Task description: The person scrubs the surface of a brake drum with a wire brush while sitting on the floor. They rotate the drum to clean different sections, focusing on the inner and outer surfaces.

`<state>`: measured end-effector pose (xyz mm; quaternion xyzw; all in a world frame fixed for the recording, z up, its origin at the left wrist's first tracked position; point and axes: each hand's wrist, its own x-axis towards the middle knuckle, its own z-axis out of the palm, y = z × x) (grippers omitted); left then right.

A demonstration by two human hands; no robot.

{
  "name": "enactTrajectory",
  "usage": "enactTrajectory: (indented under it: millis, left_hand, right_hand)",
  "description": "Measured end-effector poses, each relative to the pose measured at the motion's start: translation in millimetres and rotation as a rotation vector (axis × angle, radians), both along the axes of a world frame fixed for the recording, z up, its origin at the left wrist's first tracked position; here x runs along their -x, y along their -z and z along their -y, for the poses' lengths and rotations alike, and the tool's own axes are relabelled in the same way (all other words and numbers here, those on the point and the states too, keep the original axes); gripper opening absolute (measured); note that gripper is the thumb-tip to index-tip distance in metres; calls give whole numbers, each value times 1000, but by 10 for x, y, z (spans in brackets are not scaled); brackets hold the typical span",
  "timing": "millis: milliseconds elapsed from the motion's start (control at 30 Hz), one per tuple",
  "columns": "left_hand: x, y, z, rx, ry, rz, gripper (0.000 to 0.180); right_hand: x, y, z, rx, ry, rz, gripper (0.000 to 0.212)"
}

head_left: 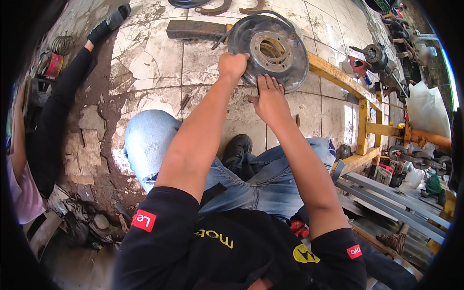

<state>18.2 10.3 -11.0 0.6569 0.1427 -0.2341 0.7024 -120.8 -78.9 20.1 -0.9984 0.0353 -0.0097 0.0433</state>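
Observation:
A round black brake backing plate (pixel 241 36) with a bolt-holed ring around its central opening is tilted up in front of me, over a yellow metal beam (pixel 333 77). My left hand (pixel 233 65) is closed on its left rim, thumb on the face. At the lower rim, the fingers of my right hand (pixel 271 99) lie over the plate's face while the thumb stays outside the edge. A small brown piece (pixel 252 99) shows by that thumb; whether it is held cannot be made out. Through the central opening a coiled or ringed shape is visible.
Behind the plate lie a dark rectangular bar (pixel 198 30) and curved brake shoes (pixel 215 7). A yellow frame (pixel 362 128) stands at right, near grey metal rails (pixel 396 203). Another person's outstretched leg (pixel 63 101) is at left, near a coil spring (pixel 61 45).

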Motion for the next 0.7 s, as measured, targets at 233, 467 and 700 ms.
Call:
enactTrajectory:
  millis: [233, 467, 700]
  left_hand:
    - [-47, 226, 0, 30, -1, -14, 37]
    - [-34, 186, -21, 37, -36, -64, 37]
    - [17, 28, -65, 12, -17, -43, 39]
  right_hand:
    - [28, -46, 50, 44, -62, -71, 43]
    - [-61, -181, 17, -13, -45, -165, 60]
    - [47, -216, 42, -68, -64, -176, 59]
